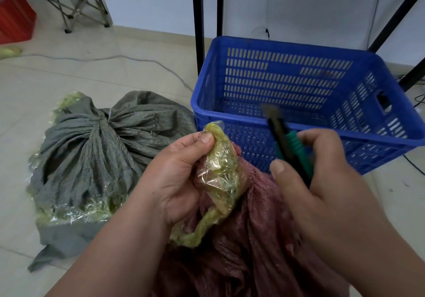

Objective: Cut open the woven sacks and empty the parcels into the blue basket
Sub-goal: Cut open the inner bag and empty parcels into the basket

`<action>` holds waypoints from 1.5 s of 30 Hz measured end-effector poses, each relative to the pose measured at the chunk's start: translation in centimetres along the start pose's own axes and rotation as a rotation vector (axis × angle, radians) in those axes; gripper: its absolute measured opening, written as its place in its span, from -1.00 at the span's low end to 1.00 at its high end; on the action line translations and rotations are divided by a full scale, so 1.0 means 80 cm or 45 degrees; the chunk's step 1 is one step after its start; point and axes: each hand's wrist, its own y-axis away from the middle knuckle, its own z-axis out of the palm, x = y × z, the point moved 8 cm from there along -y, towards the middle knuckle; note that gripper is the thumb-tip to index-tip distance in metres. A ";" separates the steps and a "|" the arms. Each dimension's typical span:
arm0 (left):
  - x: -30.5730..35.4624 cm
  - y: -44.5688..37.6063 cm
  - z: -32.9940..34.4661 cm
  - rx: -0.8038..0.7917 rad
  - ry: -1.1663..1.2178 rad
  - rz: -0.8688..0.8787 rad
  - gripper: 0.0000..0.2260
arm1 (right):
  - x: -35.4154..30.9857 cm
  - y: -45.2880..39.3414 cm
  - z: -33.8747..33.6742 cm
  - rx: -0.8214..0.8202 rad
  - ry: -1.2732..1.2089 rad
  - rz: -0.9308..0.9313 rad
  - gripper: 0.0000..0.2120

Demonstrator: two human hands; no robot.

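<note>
- Left hand (181,177) grip: thumb and curled fingers pinch the taped neck (222,172) of the red sack (253,250), thumb tip near the top of the neck.
- Right hand (322,181) grip: fingers wrapped round a knife (291,146), thumb lying along its near side.
- Neck: bunched weave under crinkled, glossy yellow-green tape; lumpy cone shape, long axis upright and leaning a little left, with a taped loop trailing down at its base.
- Red sack: coarse woven mesh, heavily pleated, dull brick-red, filling the lower centre between both forearms.
- Knife: green ribbed handle with a black slider body; long axis tilted up and left, tip pointing away toward the basket (391,103). Blade end blurred.
- Both forearms come in from the bottom edge, palms turned inward toward each other, knife just right of the neck, not touching it.
- Grey sack (92,158): same woven texture, neck cinched, patches of glossy tape; lies on the tiled floor (46,89) to the left, touching the basket's left corner.
- Basket: blue rigid plastic, slotted walls, rectangular, just behind the hands.
</note>
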 end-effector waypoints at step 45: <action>0.039 0.019 0.006 0.311 -1.362 0.575 -0.74 | 0.027 0.007 0.065 -0.419 -0.153 0.240 -0.87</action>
